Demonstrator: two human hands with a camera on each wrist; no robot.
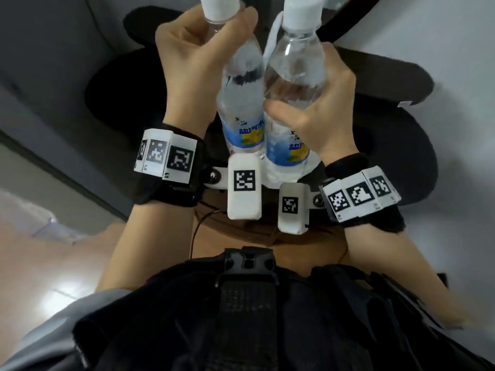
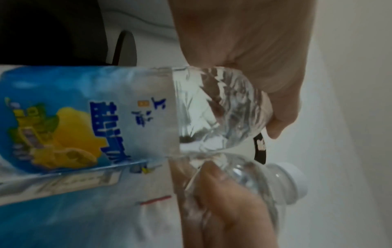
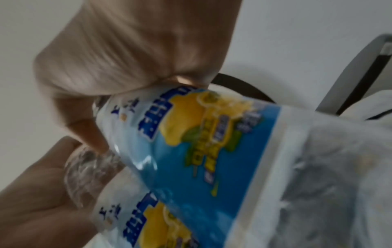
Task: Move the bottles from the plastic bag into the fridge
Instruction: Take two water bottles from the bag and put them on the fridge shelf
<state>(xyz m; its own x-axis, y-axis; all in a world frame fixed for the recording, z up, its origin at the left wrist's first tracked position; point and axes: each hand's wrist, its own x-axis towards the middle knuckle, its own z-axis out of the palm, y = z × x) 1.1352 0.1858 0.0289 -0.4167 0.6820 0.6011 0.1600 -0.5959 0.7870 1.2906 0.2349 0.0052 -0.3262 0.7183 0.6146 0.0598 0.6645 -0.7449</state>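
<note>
At the top centre of the head view, the left hand (image 1: 198, 57) is wrapped round the neck of one bottle (image 1: 241, 103), and the right hand (image 1: 318, 113) clasps the body of a second bottle (image 1: 294, 84) — the two bottles touch side by side, caps up, above a black chair (image 1: 388, 84).

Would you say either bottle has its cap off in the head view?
No, the left bottle and right bottle both wear white caps.
</note>
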